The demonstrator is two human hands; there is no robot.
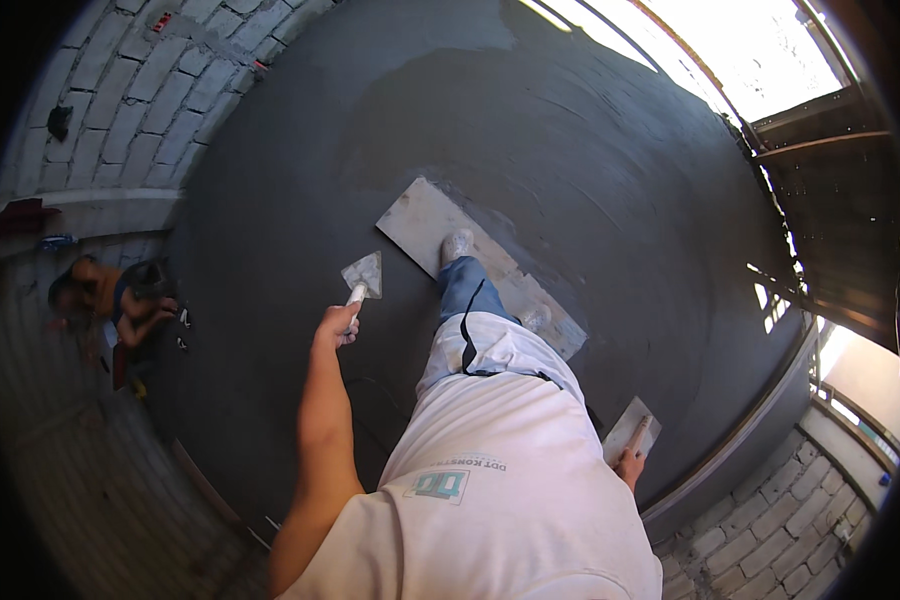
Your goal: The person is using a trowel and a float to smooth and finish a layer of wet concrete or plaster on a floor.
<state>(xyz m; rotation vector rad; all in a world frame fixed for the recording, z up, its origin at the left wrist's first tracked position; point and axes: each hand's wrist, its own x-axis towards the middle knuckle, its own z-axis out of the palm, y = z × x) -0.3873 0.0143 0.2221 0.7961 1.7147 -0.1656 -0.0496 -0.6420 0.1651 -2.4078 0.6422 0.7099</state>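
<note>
In my left hand [340,326] is the pale handle of a pointing trowel [364,272], its cement-smeared triangular blade held over the dark grey cement floor [280,250]. Down at my right side, my right hand [629,466] is closed round the handle of a rectangular finishing trowel [620,434]. That flat blade is near the floor; whether it touches I cannot tell. My shoes, caked with cement, stand on a long pale board [410,222] lying across the smooth grey surface. Curved sweep marks show in the cement beyond the board.
A co-worker [120,290] crouches at the floor's left edge. Block walls [130,90] rise at the far left and a block surface [780,510] lies at the lower right. Dark sheeting [830,220] and a bright opening border the right side.
</note>
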